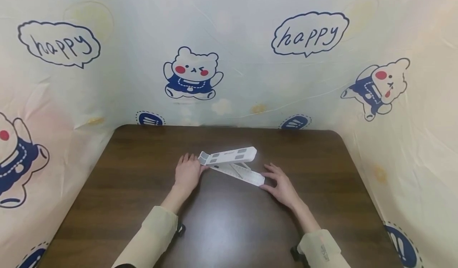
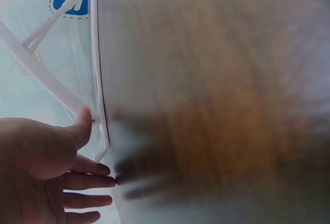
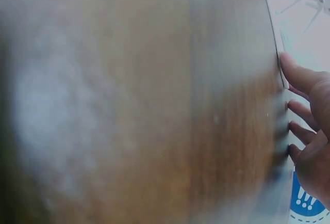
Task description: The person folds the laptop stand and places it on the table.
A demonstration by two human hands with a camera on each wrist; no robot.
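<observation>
A white folding laptop stand (image 1: 232, 156) with grey pads stands partly unfolded on the brown table. Its upper arm tilts up to the right over the flat base, with thin struts between them. My left hand (image 1: 187, 170) holds the hinged end beside the small raised lip. In the left wrist view, the thumb of that hand (image 2: 46, 157) touches the stand (image 2: 51, 82) and the other fingers reach past its end. At the base's right end, my right hand (image 1: 282, 186) pinches the corner between thumb and fingers. The right wrist view shows its thumb (image 3: 299, 74) against the stand's edge.
The dark brown wooden table (image 1: 222, 228) has a glossy patch of reflected light in front. Behind it and at both sides hangs a pale curtain (image 1: 247, 89) printed with cartoon bears and the word "happy".
</observation>
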